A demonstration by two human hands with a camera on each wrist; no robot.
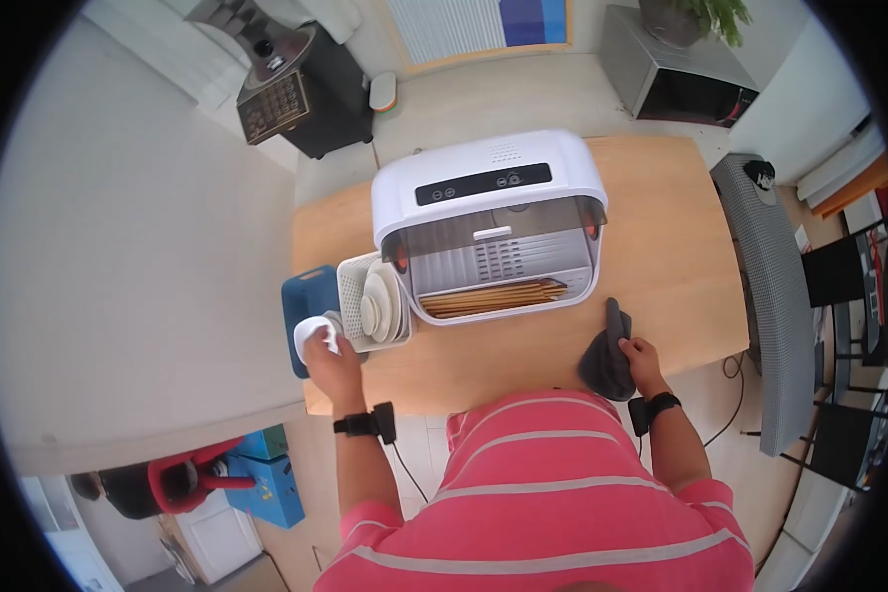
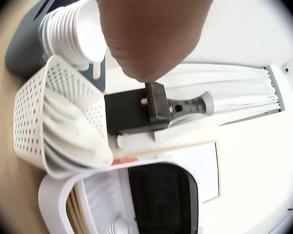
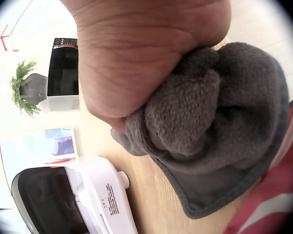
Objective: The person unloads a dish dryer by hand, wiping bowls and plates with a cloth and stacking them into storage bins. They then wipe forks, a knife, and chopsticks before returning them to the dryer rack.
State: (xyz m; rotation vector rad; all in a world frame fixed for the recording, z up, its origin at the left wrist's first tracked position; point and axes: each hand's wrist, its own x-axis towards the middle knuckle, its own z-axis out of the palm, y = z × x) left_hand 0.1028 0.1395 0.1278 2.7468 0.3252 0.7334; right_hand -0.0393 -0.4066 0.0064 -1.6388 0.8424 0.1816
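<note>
My left hand [image 1: 335,375] grips a stack of white bowls [image 1: 312,337] over the blue basket [image 1: 311,286]. In the left wrist view the nested bowls [image 2: 68,36] lie on their side, rims beside the hand; my fingertips are out of that view. Just right of them is a white perforated basket [image 1: 357,286] with white plates [image 1: 383,301] standing in it. My right hand [image 1: 645,365] holds a dark grey cloth [image 1: 607,360] at the table's front edge. In the right wrist view the cloth [image 3: 185,112] is bunched under the palm and hangs in folds.
A white cabinet [image 1: 488,168] with a tinted lid stands mid-table, chopsticks [image 1: 493,298] lying along its front. The wooden table [image 1: 671,247] extends right of it. Behind are a black machine [image 1: 306,94] and a microwave [image 1: 676,84]. A grey checked bench [image 1: 772,296] stands at right.
</note>
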